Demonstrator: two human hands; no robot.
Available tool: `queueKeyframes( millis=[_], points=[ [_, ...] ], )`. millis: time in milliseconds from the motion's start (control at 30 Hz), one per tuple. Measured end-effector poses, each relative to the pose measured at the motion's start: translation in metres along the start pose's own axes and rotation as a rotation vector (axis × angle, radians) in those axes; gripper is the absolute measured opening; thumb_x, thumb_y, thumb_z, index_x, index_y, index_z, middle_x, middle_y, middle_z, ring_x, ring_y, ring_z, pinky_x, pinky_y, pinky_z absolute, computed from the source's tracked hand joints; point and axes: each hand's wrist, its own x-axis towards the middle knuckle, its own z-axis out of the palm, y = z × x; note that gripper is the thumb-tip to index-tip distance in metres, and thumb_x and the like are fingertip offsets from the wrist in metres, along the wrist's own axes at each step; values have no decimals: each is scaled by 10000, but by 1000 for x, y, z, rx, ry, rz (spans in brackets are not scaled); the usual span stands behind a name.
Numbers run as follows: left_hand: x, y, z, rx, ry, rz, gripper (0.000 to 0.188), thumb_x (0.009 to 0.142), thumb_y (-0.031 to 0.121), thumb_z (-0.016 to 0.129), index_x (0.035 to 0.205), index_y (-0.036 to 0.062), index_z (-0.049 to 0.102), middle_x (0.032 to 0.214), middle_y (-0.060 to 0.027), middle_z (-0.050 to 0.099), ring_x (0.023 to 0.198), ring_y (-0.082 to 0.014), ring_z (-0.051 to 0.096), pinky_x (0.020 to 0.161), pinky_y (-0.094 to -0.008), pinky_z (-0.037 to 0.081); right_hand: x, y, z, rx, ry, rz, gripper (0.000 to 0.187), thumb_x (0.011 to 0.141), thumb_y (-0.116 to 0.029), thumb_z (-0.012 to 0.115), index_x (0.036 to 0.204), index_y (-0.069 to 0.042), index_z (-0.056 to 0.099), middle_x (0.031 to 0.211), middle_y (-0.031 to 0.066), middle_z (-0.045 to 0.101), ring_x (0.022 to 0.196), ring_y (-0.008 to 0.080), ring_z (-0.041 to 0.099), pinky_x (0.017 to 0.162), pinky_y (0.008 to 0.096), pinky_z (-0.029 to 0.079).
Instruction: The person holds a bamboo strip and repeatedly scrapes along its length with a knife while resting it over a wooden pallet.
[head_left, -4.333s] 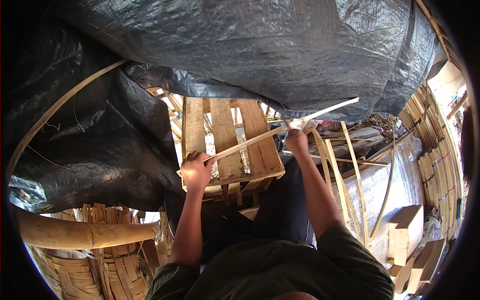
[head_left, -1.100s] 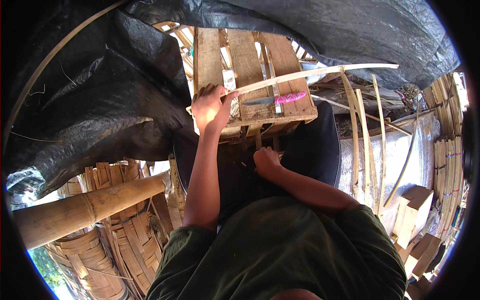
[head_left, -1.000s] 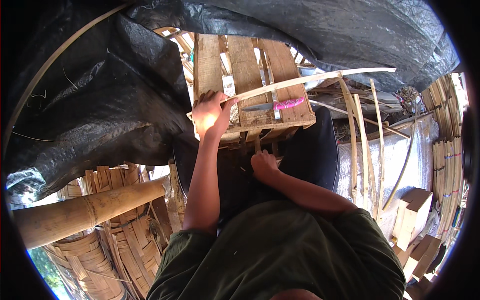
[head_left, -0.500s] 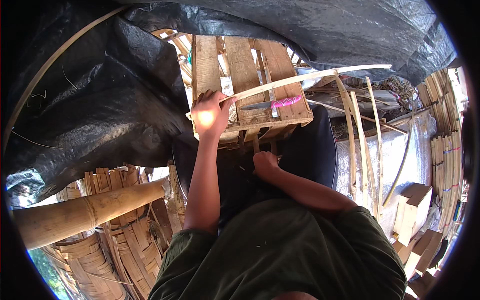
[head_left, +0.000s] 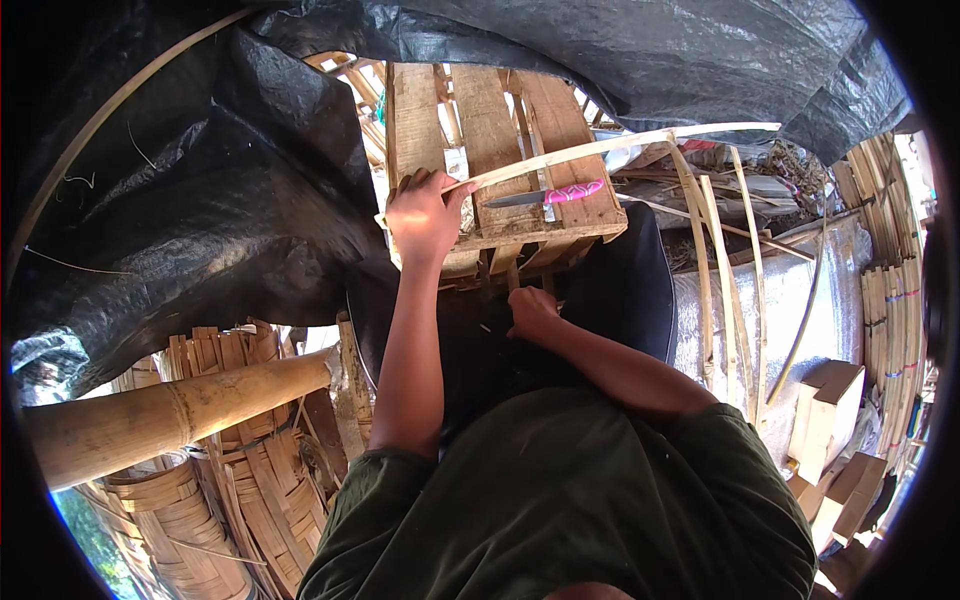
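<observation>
My left hand (head_left: 424,218) is closed on a long pale bamboo strip (head_left: 600,147), at the near left corner of a slatted wooden crate (head_left: 486,115). The strip slants across the crate's top and reaches far out to the right. Just right of that hand, a knife (head_left: 545,196) with a pink patterned handle and grey blade lies on the slats, apart from my fingers. My right hand (head_left: 533,313) is curled shut low between my knees, below the crate's near edge. Whatever its fingers hold is hidden.
Black plastic sheeting (head_left: 190,190) hangs on the left and across the top. Several thin bamboo strips (head_left: 757,270) stand at the right. A thick bamboo pole (head_left: 180,415) and woven bamboo (head_left: 180,520) are at lower left; wooden blocks (head_left: 827,415) sit at lower right.
The bright patch of light on my left hand is gone. My right hand has shifted very slightly; the strip and the knife stay in nearly the same place.
</observation>
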Motion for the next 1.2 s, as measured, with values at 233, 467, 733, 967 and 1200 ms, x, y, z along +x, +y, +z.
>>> queueKeyframes(
  millis=[233, 467, 733, 967, 1200],
  points=[
    [0, 2, -5, -16, -32, -19, 313, 792, 372, 811, 793, 83, 691, 816, -53, 685, 820, -280, 666, 738, -411, 488, -42, -38, -47, -10, 153, -54, 295, 754, -274, 854, 912, -79, 698, 940, 140, 705, 935, 332, 703, 802, 458, 568],
    [1, 3, -5, -42, -4, -26, 269, 757, 324, 834, 766, 99, 687, 781, -60, 664, 791, -288, 655, 706, -414, 492, -45, -5, -164, -74, 1057, -197, 190, 843, -108, 670, 1026, -56, 678, 1021, 108, 609, 1057, 359, 565, 916, 494, 449],
    [-1, -3, -2, -42, -47, -36, 235, 816, 358, 783, 849, 140, 703, 856, -27, 649, 873, -265, 632, 770, -404, 480, -30, 36, -191, -238, 745, -242, 115, 900, -152, 656, 992, -111, 711, 1028, 56, 636, 1142, 262, 569, 917, 431, 426],
    [-2, -6, 0, -31, -59, -39, 248, 822, 366, 777, 820, 130, 699, 833, -31, 643, 865, -269, 629, 768, -411, 480, -26, 61, -195, -26, 824, -258, 104, 879, 3, 589, 971, -14, 634, 930, 200, 671, 934, 418, 647, 790, 497, 495],
    [2, 0, -5, -4, -75, -65, 246, 815, 356, 784, 815, 126, 698, 826, -39, 641, 844, -267, 627, 763, -417, 476, -24, 82, -217, 281, 1116, -114, 97, 909, 40, 561, 1003, 30, 540, 873, 288, 643, 828, 494, 630, 674, 526, 484]
  ],
)
